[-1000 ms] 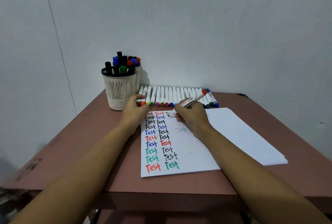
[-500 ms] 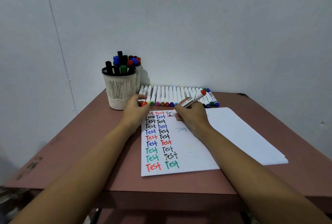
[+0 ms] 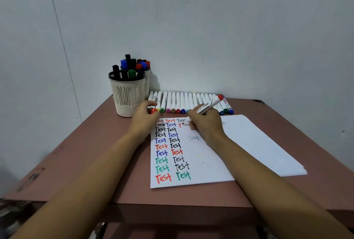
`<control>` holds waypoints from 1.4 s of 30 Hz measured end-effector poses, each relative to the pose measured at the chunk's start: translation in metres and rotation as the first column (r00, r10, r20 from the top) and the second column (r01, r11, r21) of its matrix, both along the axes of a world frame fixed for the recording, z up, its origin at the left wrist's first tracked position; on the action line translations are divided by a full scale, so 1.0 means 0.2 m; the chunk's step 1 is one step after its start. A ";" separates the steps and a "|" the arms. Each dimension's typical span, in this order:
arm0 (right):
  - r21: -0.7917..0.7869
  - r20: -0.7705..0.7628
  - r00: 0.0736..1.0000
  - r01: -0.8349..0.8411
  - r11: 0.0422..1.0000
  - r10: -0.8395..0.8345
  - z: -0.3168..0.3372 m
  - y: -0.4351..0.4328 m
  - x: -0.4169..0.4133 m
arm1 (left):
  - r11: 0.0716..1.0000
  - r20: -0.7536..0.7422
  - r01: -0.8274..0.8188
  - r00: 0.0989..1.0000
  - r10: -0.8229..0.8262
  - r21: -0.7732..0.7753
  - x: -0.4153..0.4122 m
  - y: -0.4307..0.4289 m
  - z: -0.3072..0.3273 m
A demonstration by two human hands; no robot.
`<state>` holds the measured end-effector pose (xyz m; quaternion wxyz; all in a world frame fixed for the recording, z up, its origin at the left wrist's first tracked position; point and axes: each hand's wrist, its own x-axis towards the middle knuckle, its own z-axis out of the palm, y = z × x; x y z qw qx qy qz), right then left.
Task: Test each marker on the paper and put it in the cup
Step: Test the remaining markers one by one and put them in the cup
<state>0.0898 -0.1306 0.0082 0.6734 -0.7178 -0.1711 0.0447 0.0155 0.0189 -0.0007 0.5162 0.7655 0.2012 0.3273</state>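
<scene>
Since a second ago the nib has dropped from the top line of writing to the one below it, and a fresh red "T" now stands there. The arms have barely shifted.

The right hand has its fingers curled round the red marker in a writing grip. The nib touches the paper beside the new stroke. The marker's long axis runs from the nib at 8 o'clock up to its red tail at 2 o'clock, tilted away over the knuckles.

The left hand rests on the paper's top left corner with its fingers bent. At its fingertips we make out what looks like the red cap, pinched there. The view is too small for us to be sure.

The word is only begun, so we judge the test of this marker unfinished. Afterwards the coming move turns on the cup. It lies at about 10 o'clock from the right hand, with the left hand between them. The left hand is just beside the cup and much the nearer. We would expect the marker to be capped, swung upright and carried across that hand.

A second cup stands behind the first at 1 o'clock, and both hold capped markers. The row of untested markers lies along the table at 12 o'clock of the paper.
</scene>
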 end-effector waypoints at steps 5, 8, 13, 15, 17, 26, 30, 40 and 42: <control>-0.066 0.072 0.997 0.019 0.998 -0.014 -0.01 0.00 -0.02 | 1.000 -0.001 0.005 1.000 -0.005 0.008 0.00 0.00 0.00; -0.065 0.067 0.998 0.009 0.998 -0.005 0.00 0.00 -0.02 | 1.000 -0.003 0.003 1.000 -0.003 0.010 -0.01 0.00 0.00; -0.062 0.043 0.999 -0.010 0.998 0.012 0.00 0.00 -0.01 | 1.000 -0.004 0.010 1.000 -0.010 -0.003 -0.01 -0.01 0.01; -0.050 0.041 0.999 0.022 0.998 -0.020 0.00 0.01 0.00 | 1.000 -0.005 0.012 1.000 -0.012 -0.006 -0.01 -0.01 0.01; -0.053 0.055 0.997 0.057 0.997 -0.054 -0.01 0.01 0.00 | 1.000 -0.008 0.012 1.000 -0.012 -0.006 -0.01 -0.01 0.01; -0.071 0.058 0.997 0.054 0.996 -0.050 -0.01 0.00 0.00 | 1.000 -0.016 0.010 1.000 -0.010 0.009 -0.02 -0.02 0.02; -0.097 0.083 0.995 0.060 0.994 -0.052 -0.01 0.01 0.00 | 1.000 -0.027 0.007 1.000 -0.007 0.012 -0.02 -0.02 0.02; -0.100 0.112 0.988 0.122 0.987 -0.110 -0.01 -0.01 0.00 | 1.000 -0.030 0.009 1.000 -0.008 0.029 -0.01 -0.01 0.01; -0.107 0.111 0.989 0.108 0.988 -0.097 -0.01 0.00 0.00 | 1.000 -0.027 0.012 1.000 -0.011 0.028 -0.01 -0.01 0.01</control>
